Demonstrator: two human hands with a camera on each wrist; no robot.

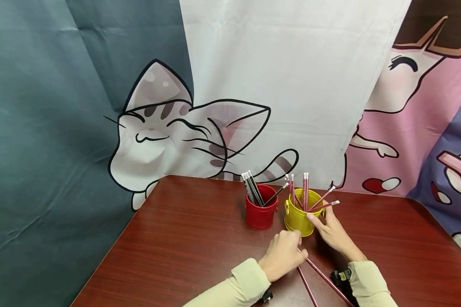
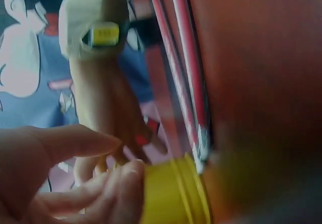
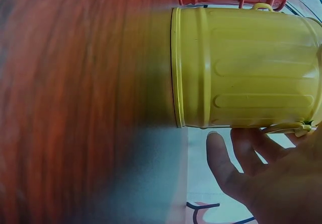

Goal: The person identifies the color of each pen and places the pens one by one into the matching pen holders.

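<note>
A yellow bucket (image 1: 299,221) holds several pink pencils (image 1: 305,192) with white erasers. My right hand (image 1: 336,234) grips its right side, thumb at the front rim; in the right wrist view, fingers (image 3: 221,158) lie along the side by the handle. My left hand (image 1: 284,253) hovers in front of the bucket, over the upper ends of two loose pink pencils (image 1: 324,277) on the table. In the left wrist view, the left thumb and loosely bent fingers (image 2: 133,183) appear beside the bucket, apart from those pencils, with nothing visible between them.
Left of the yellow bucket stands a red bucket (image 1: 259,217) with several black pencils (image 1: 253,189). Both are on a reddish-brown wooden table (image 1: 169,243). Behind its far edge hangs a curtain (image 1: 299,85) printed with a cat and other cartoon figures.
</note>
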